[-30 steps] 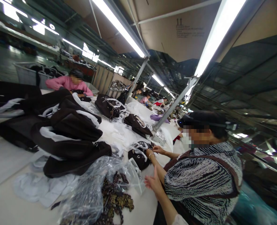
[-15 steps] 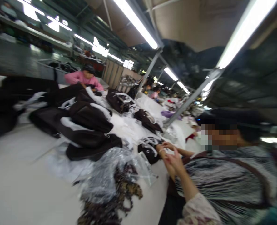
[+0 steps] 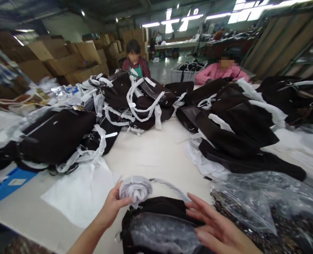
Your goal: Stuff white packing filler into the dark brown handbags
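Both hands dropped to the black bag (image 3: pixel 156 211): left hand (image 3: pixel 111 208) grips white wad (image 3: pixel 135 188) (paper, seemingly); right hand (image 3: pixel 214 229) open.

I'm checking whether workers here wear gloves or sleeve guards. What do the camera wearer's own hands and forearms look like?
Both are bare. The left hand has no glove, ring or wristband, and its forearm shows no sleeve up to the picture's lower edge. The right hand is also ungloved, with no ring showing on its long fingers; its wrist is cut off by the frame, so a sleeve there cannot be told.

Dark brown fabric bag (image 3: pixel 156 211) with a white crumpled paper wad (image 3: pixel 135 189); pale cream surface (image 3: pixel 151 155); blue flat sheet (image 3: pixel 5 181); clear plastic bag (image 3: pixel 264 201).
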`<state>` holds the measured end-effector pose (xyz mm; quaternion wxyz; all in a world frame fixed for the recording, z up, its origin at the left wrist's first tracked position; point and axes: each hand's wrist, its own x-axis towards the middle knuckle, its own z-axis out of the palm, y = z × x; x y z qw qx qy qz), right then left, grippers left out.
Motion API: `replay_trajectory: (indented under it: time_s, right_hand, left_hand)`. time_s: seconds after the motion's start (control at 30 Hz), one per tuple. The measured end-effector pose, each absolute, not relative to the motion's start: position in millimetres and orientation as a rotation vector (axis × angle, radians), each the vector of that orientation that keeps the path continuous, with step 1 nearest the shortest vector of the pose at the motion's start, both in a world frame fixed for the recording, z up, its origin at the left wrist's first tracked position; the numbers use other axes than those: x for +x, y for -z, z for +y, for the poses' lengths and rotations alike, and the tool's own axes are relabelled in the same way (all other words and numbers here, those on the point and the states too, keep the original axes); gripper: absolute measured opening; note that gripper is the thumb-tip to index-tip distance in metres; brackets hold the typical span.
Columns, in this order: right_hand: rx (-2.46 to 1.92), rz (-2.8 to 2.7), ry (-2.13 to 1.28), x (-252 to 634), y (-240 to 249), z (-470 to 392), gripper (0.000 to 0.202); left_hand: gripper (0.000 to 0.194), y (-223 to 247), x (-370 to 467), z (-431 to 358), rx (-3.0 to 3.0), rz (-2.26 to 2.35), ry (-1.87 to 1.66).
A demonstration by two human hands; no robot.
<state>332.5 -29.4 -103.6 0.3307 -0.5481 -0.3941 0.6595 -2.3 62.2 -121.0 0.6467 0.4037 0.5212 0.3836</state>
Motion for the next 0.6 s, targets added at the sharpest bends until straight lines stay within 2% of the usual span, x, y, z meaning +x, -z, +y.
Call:
replay_trajectory:
  time_s: [0.07,0.13,0.17,0.23,0.3,0.33,0.4,0.43,0.6]
  right_hand:
    - [-1.359,-1.292,-1.690,298,93,1,0.101]
    - [-1.345,-1.531,-1.603,269,92,26,0.112]
    - [-1.341,-1.631,-1.565,257,93,35,0.107]
    - [-1.319,-1.765,-1.502,238,95,48,0.073]
    - [-1.300,-1.787,-1.464,226,95,55,0.033]
    - [-1.300,-1.772,-1.455,222,95,57,0.023]
    - [-1.313,-1.727,-1.433,218,94,57,0.019]
    - [-1.321,-1.704,-1.419,217,95,55,0.020]
    - [-1.432,-1.458,-1.391,226,119,45,0.027]
  left_hand:
    - [0.054,119,-2,60,1.000,1.111,-0.790]
    - [0.053,115,-2,57,1.056,1.073,-0.720]
    - [0.052,112,-2,56,1.083,1.065,-0.699]
    - [0.050,106,-1,56,1.146,1.039,-0.681]
    - [0.062,102,-3,57,1.208,1.004,-0.668]
    - [0.074,101,-6,58,1.236,0.985,-0.648]
    - [0.095,105,-15,59,1.288,0.932,-0.569]
    - [0.098,110,-20,58,1.309,0.897,-0.517]
    - [0.063,137,-42,51,1.468,0.946,-0.325]
